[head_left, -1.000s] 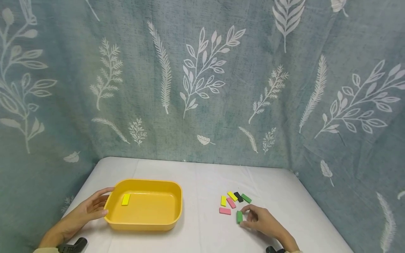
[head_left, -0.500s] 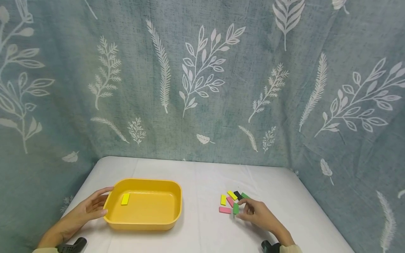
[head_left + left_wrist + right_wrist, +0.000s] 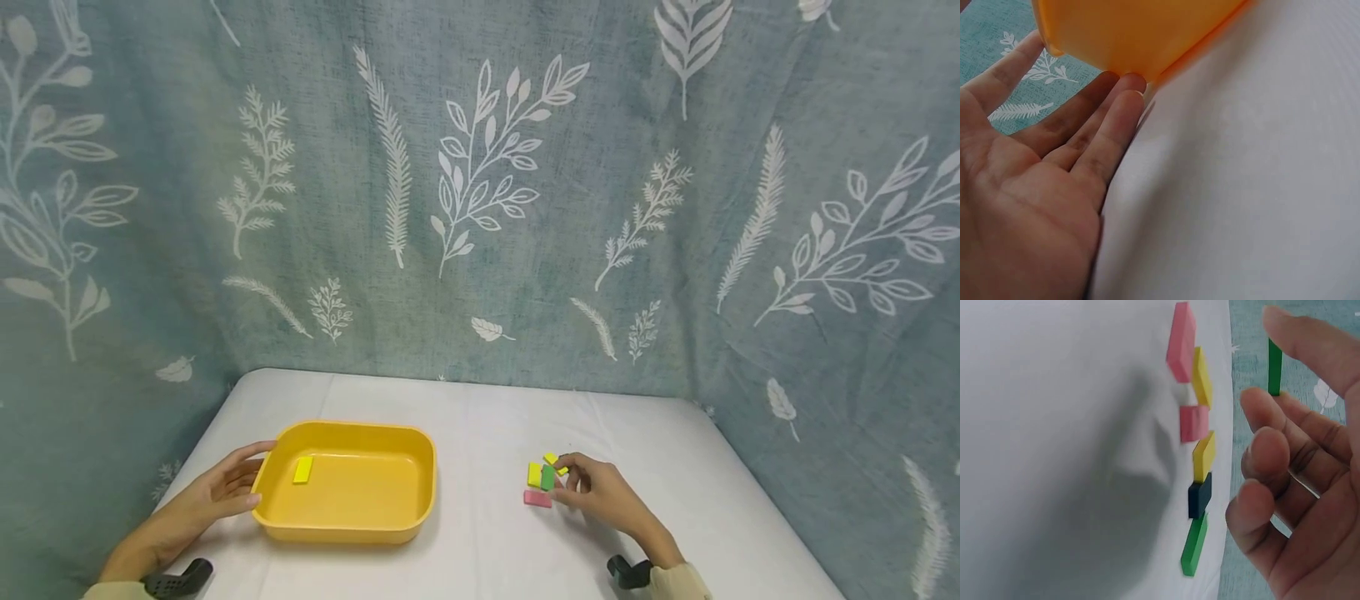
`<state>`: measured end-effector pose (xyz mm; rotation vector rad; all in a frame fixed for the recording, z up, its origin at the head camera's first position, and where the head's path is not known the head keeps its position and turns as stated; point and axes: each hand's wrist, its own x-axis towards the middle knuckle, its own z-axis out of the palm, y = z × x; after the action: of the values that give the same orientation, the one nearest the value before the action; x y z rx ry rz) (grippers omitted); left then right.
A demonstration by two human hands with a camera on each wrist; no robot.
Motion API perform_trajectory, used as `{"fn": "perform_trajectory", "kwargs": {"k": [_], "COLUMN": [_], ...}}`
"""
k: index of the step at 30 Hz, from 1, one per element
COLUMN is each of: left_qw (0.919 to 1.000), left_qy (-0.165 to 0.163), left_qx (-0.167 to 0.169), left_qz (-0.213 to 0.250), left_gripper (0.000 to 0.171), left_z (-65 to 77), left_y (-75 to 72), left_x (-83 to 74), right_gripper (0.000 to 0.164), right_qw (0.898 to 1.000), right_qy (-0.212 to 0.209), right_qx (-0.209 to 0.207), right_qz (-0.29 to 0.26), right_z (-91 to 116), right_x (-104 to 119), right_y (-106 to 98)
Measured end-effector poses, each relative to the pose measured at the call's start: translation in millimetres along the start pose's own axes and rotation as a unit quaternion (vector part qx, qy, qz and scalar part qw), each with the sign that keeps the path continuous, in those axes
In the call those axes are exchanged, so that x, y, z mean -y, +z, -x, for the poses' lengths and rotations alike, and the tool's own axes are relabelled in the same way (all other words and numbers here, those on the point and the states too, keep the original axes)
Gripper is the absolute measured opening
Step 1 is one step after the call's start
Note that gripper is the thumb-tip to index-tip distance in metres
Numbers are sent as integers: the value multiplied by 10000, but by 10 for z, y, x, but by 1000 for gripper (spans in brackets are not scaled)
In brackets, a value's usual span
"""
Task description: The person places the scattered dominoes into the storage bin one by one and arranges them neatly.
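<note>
My right hand (image 3: 603, 493) pinches a green block (image 3: 1275, 369) between thumb and index finger, holding it up off the table over the other blocks. Its remaining fingers curl loosely below. Under it lie two pink blocks (image 3: 1180, 344), two yellow blocks (image 3: 1204, 456), a black block (image 3: 1200, 497) and a second green block (image 3: 1194, 545); from the head camera the hand hides part of this group. At the left, my left hand (image 3: 197, 504) touches the side of a yellow tray (image 3: 345, 536) with extended fingertips. Inside the tray lies one yellow block (image 3: 302, 470).
A white cloth (image 3: 480, 433) covers the table. Behind it and on both sides hangs a blue-green curtain (image 3: 420, 325) with white leaf prints. Each wrist wears a black strap device, the left one (image 3: 180, 578) resting near the front of the table.
My right hand has lifted the green block from the near side of the group and carried it left and farther back, over the other blocks. The left hand and tray stay put.
</note>
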<state>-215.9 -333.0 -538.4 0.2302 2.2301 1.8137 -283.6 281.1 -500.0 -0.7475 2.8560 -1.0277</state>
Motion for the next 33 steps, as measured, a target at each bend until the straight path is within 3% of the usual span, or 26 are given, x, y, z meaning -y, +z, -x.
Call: {"fn": "perform_trajectory", "kwargs": {"k": [17,33], "left_qw": [9999,9999], "left_qy": [110,-70], "left_qx": [12,-86], "left_qz": [46,22], "left_gripper": [73,74], "left_z": [-1,-14], "left_y": [0,17], "left_x": [7,-14], "right_gripper": [43,44], "right_qw": [9994,9982], "right_qy": [-328,-560], "right_qx": [16,132], "right_qz": [-60,-163], "right_z": [-312,-538], "right_x": [284,541], "right_y": [69,154]}}
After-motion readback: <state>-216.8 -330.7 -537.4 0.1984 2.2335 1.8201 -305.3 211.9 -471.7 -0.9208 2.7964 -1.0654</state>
